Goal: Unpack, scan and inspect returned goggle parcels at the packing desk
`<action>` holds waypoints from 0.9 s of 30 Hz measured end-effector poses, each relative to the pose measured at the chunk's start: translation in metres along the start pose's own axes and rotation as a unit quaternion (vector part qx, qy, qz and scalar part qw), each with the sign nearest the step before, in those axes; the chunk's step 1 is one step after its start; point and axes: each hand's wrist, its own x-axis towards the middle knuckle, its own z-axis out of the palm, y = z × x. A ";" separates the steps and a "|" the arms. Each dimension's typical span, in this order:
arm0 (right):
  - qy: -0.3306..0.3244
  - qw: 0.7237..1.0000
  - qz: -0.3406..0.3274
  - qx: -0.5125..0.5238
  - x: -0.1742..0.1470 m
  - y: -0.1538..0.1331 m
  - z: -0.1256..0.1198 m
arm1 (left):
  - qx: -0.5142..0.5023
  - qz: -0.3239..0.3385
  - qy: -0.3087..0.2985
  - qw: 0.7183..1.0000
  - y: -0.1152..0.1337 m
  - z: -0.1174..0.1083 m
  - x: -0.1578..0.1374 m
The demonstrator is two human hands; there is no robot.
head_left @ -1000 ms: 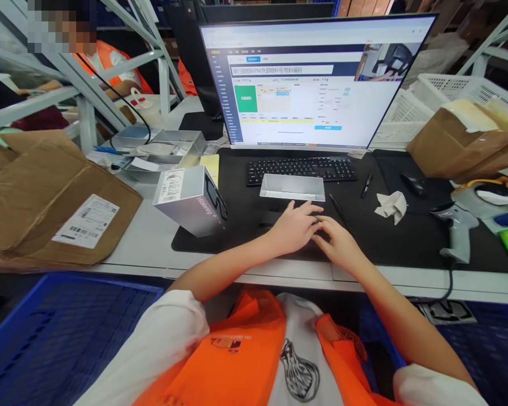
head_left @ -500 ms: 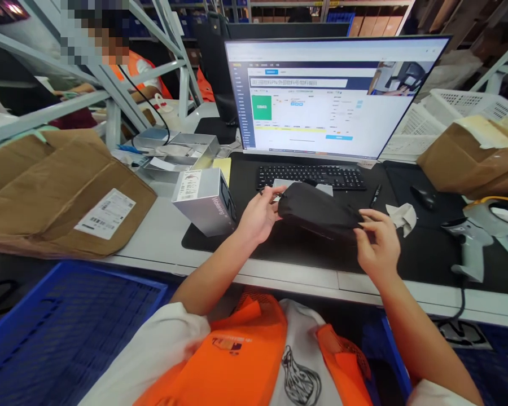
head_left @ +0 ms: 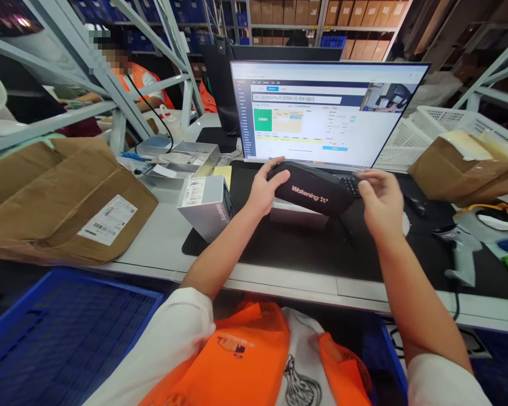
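A black soft case (head_left: 311, 194) with "Wakening" printed on its side is held up over the dark desk mat. My left hand (head_left: 266, 189) grips its left end, thumb on the front and fingers behind. At the right end of the case, my right hand (head_left: 381, 200) is closed with thumb and finger pinched at its edge; the exact hold is partly hidden. A thin dark strap hangs below the case. Beneath it lies a pale grey box part (head_left: 298, 216), partly covered. Left of my left hand stands a grey printed box (head_left: 207, 211).
A monitor (head_left: 305, 129) stands behind the keyboard (head_left: 349, 185), which is mostly hidden. At left sit a large cardboard box (head_left: 59, 197) and a blue crate (head_left: 68, 327). A scanner (head_left: 461, 251), mouse (head_left: 415, 204) and brown carton (head_left: 452, 169) are at right. A co-worker (head_left: 146, 84) sits beyond the frame.
The case has been lifted and turned, so its printed side now faces me. Both hands moved up with it, and the head view tilted up slightly.
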 end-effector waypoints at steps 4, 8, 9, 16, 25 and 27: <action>-0.187 0.967 -0.149 -0.084 -0.037 -0.005 0.024 | -0.101 0.004 0.182 0.978 -0.003 -0.006 0.002; -0.195 0.934 -0.155 -0.255 -0.050 0.041 0.041 | -0.145 0.022 0.245 0.958 -0.012 -0.021 -0.001; -0.217 0.924 -0.156 -0.274 -0.052 0.053 0.042 | -0.146 0.027 0.248 0.957 -0.015 -0.026 -0.003; -0.311 0.900 -0.151 -0.265 -0.074 0.070 0.025 | -0.074 0.056 0.233 0.968 -0.028 -0.050 -0.021; -0.239 0.969 -0.012 -0.067 -0.054 0.035 0.043 | -0.116 -0.085 0.202 0.969 -0.010 -0.001 -0.031; -0.208 0.976 0.050 0.031 -0.047 0.035 0.056 | -0.115 -0.097 0.205 0.967 -0.011 0.009 -0.036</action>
